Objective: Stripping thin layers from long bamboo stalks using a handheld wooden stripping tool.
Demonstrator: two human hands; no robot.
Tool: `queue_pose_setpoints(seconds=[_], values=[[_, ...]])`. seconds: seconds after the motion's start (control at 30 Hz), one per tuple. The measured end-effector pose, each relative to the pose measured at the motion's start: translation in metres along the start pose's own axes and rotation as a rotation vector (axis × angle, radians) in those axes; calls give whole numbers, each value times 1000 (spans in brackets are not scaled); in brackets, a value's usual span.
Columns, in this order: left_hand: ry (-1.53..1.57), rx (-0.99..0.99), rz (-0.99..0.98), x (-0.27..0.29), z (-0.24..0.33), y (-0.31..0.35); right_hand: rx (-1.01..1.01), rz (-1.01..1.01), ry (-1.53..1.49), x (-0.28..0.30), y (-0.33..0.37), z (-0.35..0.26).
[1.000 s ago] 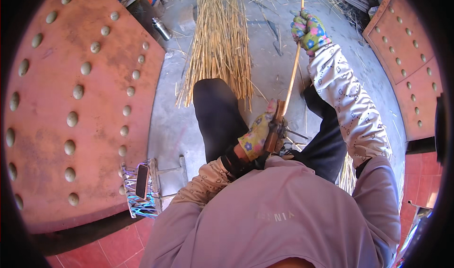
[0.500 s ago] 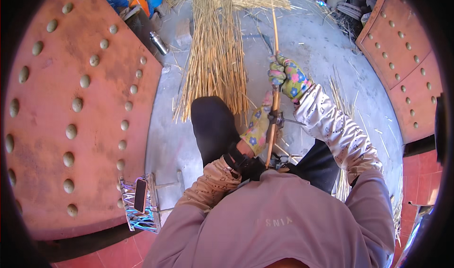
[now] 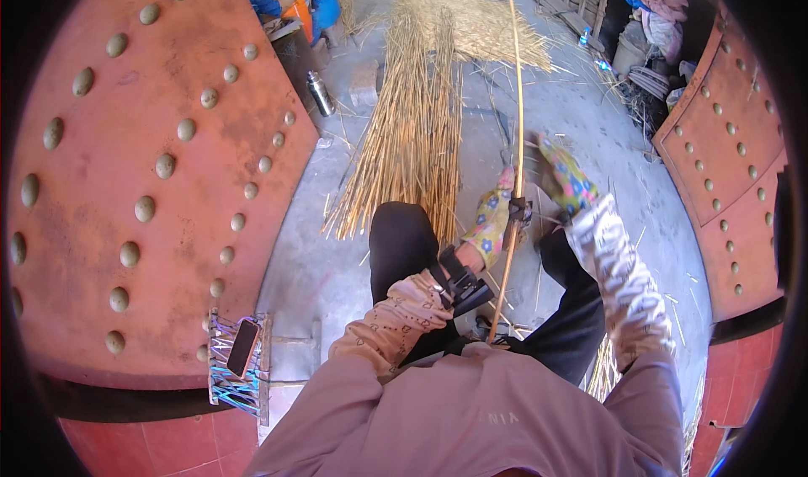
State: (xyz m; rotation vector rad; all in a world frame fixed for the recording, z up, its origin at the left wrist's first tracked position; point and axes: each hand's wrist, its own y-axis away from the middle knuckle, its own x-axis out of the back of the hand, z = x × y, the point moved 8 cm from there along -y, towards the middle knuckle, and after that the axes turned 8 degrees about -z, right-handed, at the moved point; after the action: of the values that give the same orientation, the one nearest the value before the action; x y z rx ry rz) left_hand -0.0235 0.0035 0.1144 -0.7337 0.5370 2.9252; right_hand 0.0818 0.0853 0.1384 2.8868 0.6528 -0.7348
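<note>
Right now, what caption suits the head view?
Gloved left hand at a long stalk, blurred right hand beside it, a pile of stalks lying beyond.

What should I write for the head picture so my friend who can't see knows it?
A person's gloved left hand holds a dark tool against a long stalk, the blurry right hand open beside it. A straw bundle lies on the floor beyond, studded red panels on both sides.
</note>
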Motion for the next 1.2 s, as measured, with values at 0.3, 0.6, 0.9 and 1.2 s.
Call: queue_pose_setpoints(seconds=[0.3, 0.6, 0.9, 1.2], values=[[273, 38, -40, -48, -42, -63, -261, 482, 154, 14, 142, 71], [317, -207, 151, -38, -33, -121, -510, 114, -364, 42, 340, 100], [485, 117, 99, -79, -93, -69, -530, 210, -44, 40, 252, 52], [312, -86, 175, -11, -76, -143, -296, -52, -299, 50, 259, 88]])
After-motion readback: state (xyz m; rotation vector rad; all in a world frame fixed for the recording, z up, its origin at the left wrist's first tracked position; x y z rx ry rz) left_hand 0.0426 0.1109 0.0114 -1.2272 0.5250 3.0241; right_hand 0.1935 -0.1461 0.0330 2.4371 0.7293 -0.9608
